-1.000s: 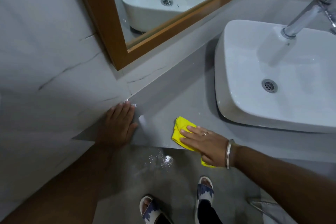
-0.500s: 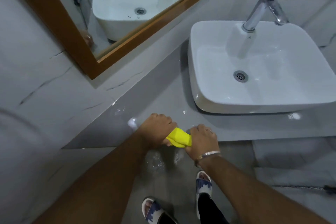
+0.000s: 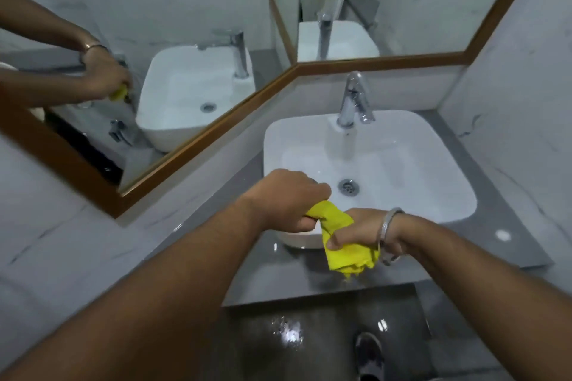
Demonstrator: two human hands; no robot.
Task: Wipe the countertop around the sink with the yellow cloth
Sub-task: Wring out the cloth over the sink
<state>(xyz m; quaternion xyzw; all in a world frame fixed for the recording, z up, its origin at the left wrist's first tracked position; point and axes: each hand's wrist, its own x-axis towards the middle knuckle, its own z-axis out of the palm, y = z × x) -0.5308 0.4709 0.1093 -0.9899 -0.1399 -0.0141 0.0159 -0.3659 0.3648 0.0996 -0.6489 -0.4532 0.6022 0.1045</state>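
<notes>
The yellow cloth [image 3: 343, 241] is bunched and held in the air between both hands, over the front left corner of the white sink [image 3: 402, 170]. My left hand [image 3: 288, 198] grips its upper end in a fist. My right hand [image 3: 359, 230], with a metal bangle on the wrist, grips the lower part, and loose folds hang below it. The grey countertop [image 3: 198, 244] runs around the sink, from the left wall to a narrow strip on the right.
A chrome tap [image 3: 354, 100] stands at the back of the sink, and a drain [image 3: 348, 186] sits in the basin. A wood-framed mirror [image 3: 198, 120] lines the left and back walls. Below the counter edge lies a wet floor [image 3: 288, 331] with my sandal [image 3: 368, 353].
The cloth has left the countertop. Both hands took hold of it at the counter's front edge, then lifted it up and right over the sink's corner. The view swung towards the sink.
</notes>
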